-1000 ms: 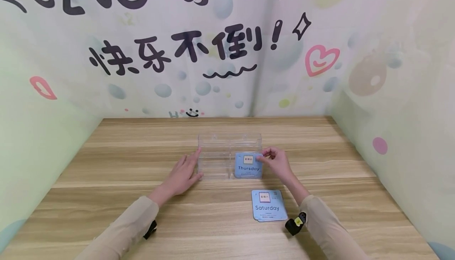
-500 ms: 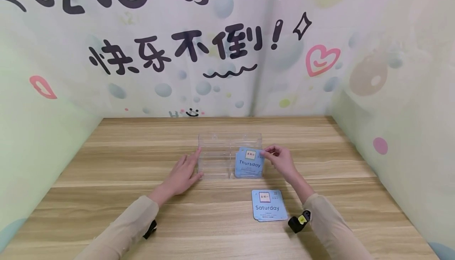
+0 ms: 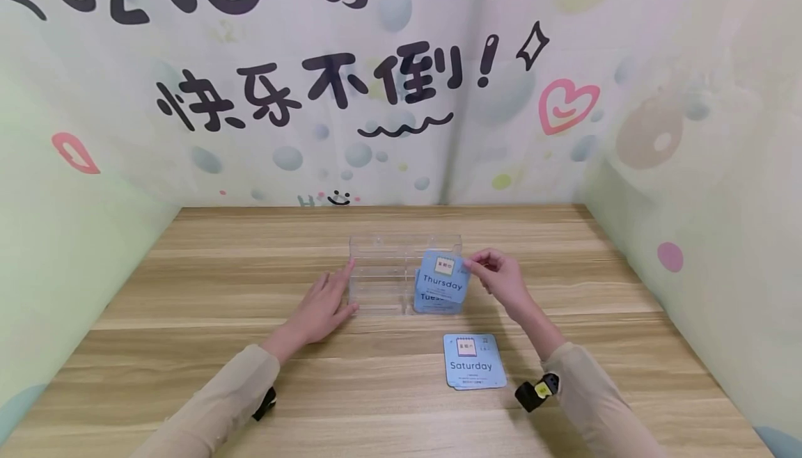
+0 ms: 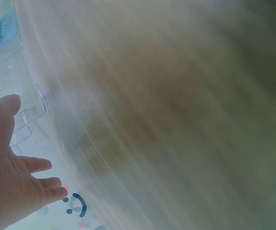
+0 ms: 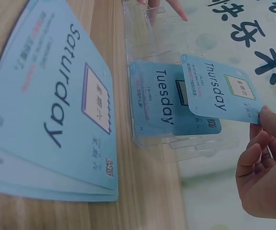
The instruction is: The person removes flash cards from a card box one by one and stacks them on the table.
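A clear plastic rack (image 3: 378,271) stands on the wooden table, with slots in two columns. My right hand (image 3: 501,280) pinches the blue Thursday card (image 3: 446,278) at its right edge, tilted above the rack's lower right slot. Behind it in that slot stands the Tuesday card (image 5: 159,98), partly covered by the Thursday card. My left hand (image 3: 322,308) touches the rack's left side with thumb and fingers spread; in the left wrist view its fingers are extended. In front of the rack lies a small stack of blue cards, the Saturday card (image 3: 474,364) on top.
The wooden table (image 3: 376,402) runs back to a printed cloth backdrop (image 3: 276,159). Cloth walls rise on the left and right. A black wrist camera (image 3: 536,392) sits on the right forearm, close to the Saturday stack.
My right hand has lifted the Thursday card up and to the right out of the lower right slot, showing the Tuesday card behind it. My left hand has stayed in place.
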Demonstrator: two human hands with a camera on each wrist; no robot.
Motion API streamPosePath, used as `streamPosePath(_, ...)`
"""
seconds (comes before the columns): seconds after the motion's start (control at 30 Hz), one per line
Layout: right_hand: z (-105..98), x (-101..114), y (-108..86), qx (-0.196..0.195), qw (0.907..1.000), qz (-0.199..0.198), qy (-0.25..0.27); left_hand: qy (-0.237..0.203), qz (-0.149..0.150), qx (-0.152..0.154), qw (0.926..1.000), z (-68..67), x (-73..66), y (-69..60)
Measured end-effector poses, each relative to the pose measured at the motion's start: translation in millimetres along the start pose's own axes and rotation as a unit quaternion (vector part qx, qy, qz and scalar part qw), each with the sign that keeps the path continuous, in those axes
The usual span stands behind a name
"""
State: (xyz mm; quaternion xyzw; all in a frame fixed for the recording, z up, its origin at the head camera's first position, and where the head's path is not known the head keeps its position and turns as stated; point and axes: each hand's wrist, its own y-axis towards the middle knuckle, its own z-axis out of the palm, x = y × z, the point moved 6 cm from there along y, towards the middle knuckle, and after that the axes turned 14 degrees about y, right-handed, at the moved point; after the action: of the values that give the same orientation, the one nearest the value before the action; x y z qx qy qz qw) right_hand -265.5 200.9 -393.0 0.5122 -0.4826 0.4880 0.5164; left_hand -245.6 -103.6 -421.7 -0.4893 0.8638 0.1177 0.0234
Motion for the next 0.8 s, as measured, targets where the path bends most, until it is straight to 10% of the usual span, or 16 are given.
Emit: streamPosePath(0.8,-7,3,-30.3,0.014,0.9993,0.035,-0.007,0.002,0.001,0.000,1.0000,1.6,0.2,0.9)
